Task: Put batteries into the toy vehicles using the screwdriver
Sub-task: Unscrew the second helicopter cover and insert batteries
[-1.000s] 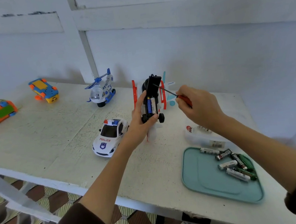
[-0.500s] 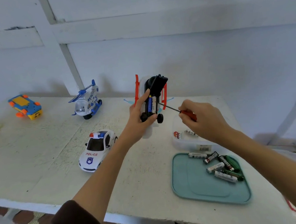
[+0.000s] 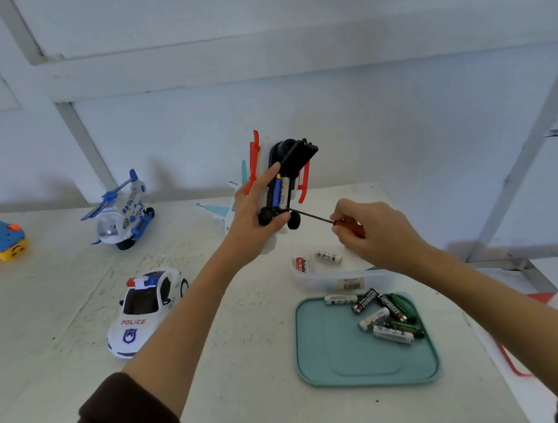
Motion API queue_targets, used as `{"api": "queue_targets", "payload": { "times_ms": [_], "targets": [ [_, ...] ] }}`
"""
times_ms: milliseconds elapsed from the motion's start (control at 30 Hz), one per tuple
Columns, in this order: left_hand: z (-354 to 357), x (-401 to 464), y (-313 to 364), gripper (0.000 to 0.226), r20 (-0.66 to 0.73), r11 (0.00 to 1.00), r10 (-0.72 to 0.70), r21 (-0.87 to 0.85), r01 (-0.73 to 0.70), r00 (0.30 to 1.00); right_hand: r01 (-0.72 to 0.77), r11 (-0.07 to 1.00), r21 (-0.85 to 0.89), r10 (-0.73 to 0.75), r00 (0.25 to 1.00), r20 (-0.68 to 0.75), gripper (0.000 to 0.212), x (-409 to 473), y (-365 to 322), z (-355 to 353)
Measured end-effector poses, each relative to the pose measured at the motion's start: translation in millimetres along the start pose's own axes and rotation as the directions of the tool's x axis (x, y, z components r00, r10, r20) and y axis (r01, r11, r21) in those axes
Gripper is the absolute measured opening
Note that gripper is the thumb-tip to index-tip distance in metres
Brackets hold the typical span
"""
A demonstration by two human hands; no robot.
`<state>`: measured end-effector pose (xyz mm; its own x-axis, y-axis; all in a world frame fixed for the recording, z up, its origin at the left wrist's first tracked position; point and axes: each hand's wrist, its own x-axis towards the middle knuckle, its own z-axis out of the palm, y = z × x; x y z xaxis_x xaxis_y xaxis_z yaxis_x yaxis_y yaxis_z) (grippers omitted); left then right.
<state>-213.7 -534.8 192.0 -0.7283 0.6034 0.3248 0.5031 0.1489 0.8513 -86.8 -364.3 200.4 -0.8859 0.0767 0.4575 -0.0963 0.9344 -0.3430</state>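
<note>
The screwdriver (image 3: 319, 218), gripped by the right hand (image 3: 372, 232), has dropped to the lower end of the toy plane (image 3: 283, 183) the left hand (image 3: 254, 220) grasps.

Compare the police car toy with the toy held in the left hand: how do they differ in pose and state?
The police car stands on its wheels on the table, untouched; the held toy is lifted off the table, underside toward the camera, gripped by the left hand. The police car's underside is hidden; the held toy's battery compartment is open, batteries showing, with the screwdriver from the right hand at it. Both have black wheels.
</note>
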Motion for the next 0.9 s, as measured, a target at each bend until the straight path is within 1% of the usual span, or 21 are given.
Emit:
{"api": "queue_targets", "payload": {
  "times_ms": [133,300,567,667,733,833,900],
  "targets": [
    [6,4,3,0.073,0.011,1.0,0.022,0.017,-0.022,1.0,-0.016,1.0,0.018,0.016,1.0,0.004,0.007,-2,6,-2],
    [11,8,4,0.074,0.024,0.997,0.041,0.061,-0.043,0.999,-0.018,1.0,-0.006,0.018,1.0,0.005,0.009,-3,5,-4],
    [18,14,1,0.076,-0.016,0.99,0.069,0.127,-0.067,0.997,-0.029,0.999,-0.04,0.029,1.0,0.008,0.009,-4,4,-3],
    [23,15,2,0.071,-0.069,0.991,0.079,0.11,-0.071,0.994,-0.014,0.995,-0.096,0.008,0.998,-0.063,0.012,-7,4,5],
    [26,19,1,0.071,-0.102,0.994,0.075,0.092,-0.066,0.992,0.013,0.993,-0.118,-0.027,0.992,-0.122,0.018,-12,4,14],
    [31,24,-1,0.072,-0.109,0.996,0.057,0.081,-0.048,0.992,0.023,0.998,-0.064,-0.033,0.985,-0.167,0.026,-17,5,20],
    [32,26,-2,0.073,-0.1,0.995,0.054,0.091,-0.045,0.994,0.018,0.999,-0.044,-0.025,0.986,-0.166,0.026,-18,6,21]
  ]
}}
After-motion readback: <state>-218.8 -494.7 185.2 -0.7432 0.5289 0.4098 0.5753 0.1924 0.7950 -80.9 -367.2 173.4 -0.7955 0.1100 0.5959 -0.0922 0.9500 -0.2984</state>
